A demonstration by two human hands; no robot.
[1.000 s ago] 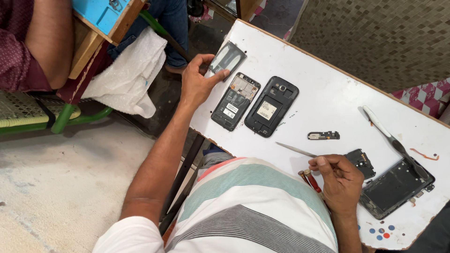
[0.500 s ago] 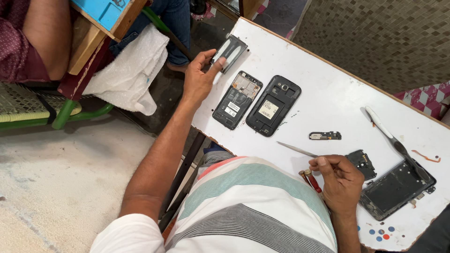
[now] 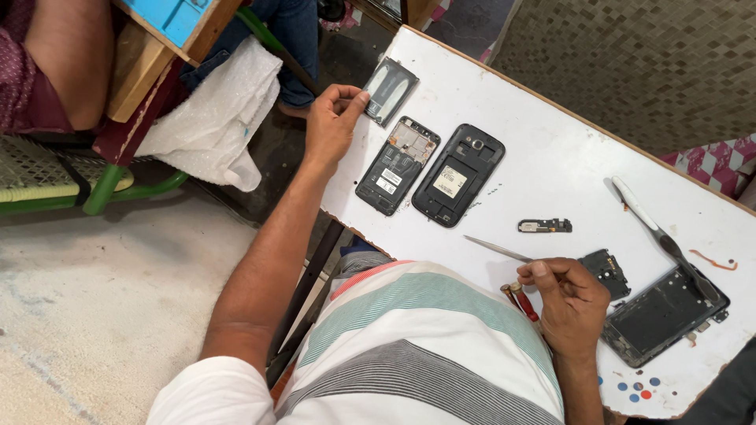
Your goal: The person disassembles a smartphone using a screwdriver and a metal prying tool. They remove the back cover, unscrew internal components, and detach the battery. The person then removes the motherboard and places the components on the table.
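Since half a second ago, the left hand has lowered its pinched battery toward the tabletop. Its long axis runs away from the person, beyond the opened phones. The right hand is clamped on tweezers.

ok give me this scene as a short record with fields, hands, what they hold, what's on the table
left hand: fingers pinch the edge of a flat grey battery at the far corner of the white table
right hand: grips metal tweezers, tips pointing left over the table
beside right hand: red-handled screwdrivers
centre of table: two opened phones lying side by side, backs off
right side: empty phone frame, small black cover piece, small black part, white-handled tool
off table: white bubble wrap
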